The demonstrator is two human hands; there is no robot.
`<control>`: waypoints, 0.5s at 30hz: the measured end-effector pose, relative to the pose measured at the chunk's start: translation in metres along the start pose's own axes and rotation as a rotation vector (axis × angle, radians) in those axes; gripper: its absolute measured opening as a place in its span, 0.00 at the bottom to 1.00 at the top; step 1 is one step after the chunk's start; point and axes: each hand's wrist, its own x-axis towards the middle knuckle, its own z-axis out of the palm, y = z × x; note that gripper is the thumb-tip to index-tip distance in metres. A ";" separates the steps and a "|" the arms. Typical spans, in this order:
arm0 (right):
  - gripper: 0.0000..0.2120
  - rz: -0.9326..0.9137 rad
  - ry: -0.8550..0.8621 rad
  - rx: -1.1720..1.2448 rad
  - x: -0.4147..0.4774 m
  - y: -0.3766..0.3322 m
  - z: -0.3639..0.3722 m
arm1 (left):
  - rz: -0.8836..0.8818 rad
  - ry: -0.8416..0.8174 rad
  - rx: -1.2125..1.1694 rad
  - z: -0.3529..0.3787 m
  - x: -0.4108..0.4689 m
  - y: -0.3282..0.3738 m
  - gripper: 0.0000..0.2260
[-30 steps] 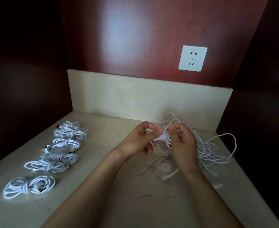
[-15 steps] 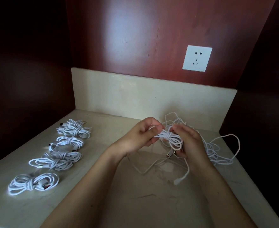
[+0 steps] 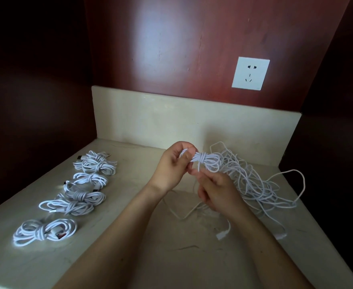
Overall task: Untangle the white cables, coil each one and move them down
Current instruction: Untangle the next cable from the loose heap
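My left hand (image 3: 172,165) grips one end of a coiled white cable (image 3: 207,160), held above the stone counter and wound round its middle. Just below it, my right hand (image 3: 217,192) pinches the loose tail of that same cable near the coil. A tangled heap of white cables (image 3: 254,184) lies on the counter to the right, behind my right hand. Several finished coils (image 3: 88,184) lie in a row along the left, the nearest one (image 3: 44,231) with a red-tipped plug.
The beige stone counter (image 3: 129,247) sits in a dark wooden alcove with a low stone backsplash (image 3: 171,119). A white wall socket (image 3: 250,73) is on the back panel. Loose plug ends (image 3: 221,235) trail on the counter below my right hand.
My right hand has come off the coil and dropped below it, now pinching the tail. My left hand has taken the coil's end and lifted it slightly.
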 end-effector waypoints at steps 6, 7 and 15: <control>0.16 -0.142 -0.022 -0.095 -0.002 -0.002 0.001 | 0.170 0.112 0.419 -0.013 0.003 -0.025 0.03; 0.16 -0.157 0.000 -0.091 -0.001 -0.003 -0.001 | 0.192 0.099 0.510 -0.015 0.002 -0.026 0.03; 0.11 -0.173 0.286 -0.073 0.004 -0.004 -0.023 | 0.142 -0.188 0.488 -0.016 0.001 -0.017 0.05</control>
